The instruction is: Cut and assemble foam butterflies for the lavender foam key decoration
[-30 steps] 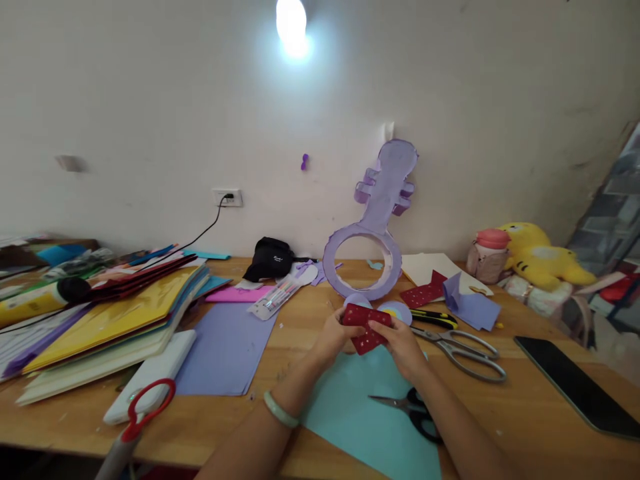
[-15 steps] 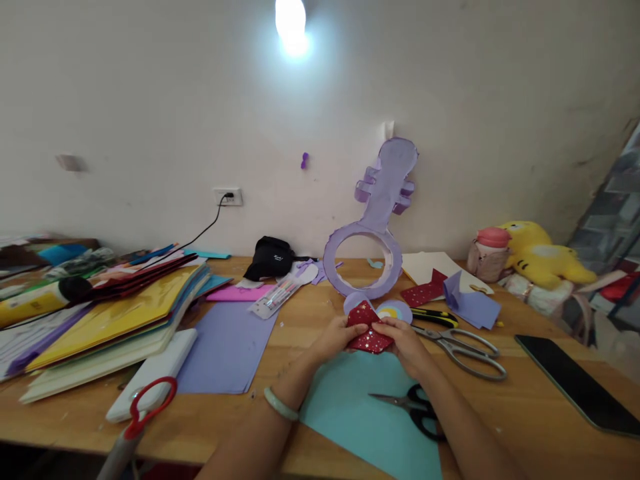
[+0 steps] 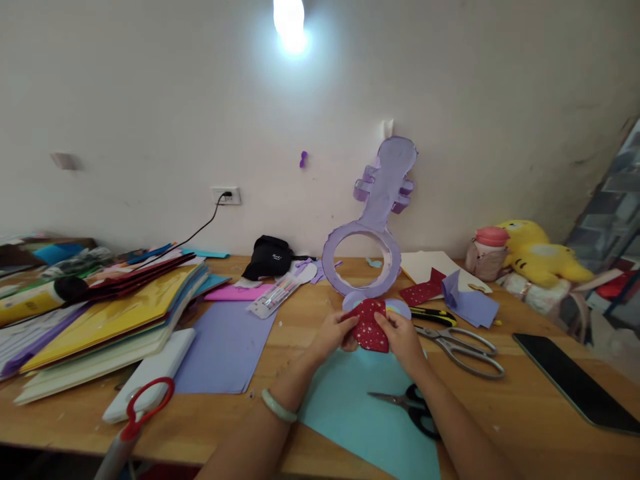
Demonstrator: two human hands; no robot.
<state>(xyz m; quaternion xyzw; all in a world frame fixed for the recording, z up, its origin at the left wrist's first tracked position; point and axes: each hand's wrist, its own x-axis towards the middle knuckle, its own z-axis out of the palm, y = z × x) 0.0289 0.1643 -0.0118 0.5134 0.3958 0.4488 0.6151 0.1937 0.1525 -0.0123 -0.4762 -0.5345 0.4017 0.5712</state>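
Between my two hands is a piece of dark red star-patterned paper, lifted just above the tabletop. My left hand pinches its left edge, and my right hand grips the right side with the thumb on top. Under my hands lies a sheet of light teal paper, with black-handled scissors resting on it beside my right forearm. Behind the red paper are small round purple pieces, partly covered. A purple paper ring with a long neck leans on the wall beyond.
Large metal scissors, a yellow-black utility knife and a phone lie to the right. Folded purple paper sits farther back. At left are purple sheets, a white case, stacked folders and a red-ringed tool.
The red paper has been turned and spread a little wider between my hands. My fingers have shifted along its edges.
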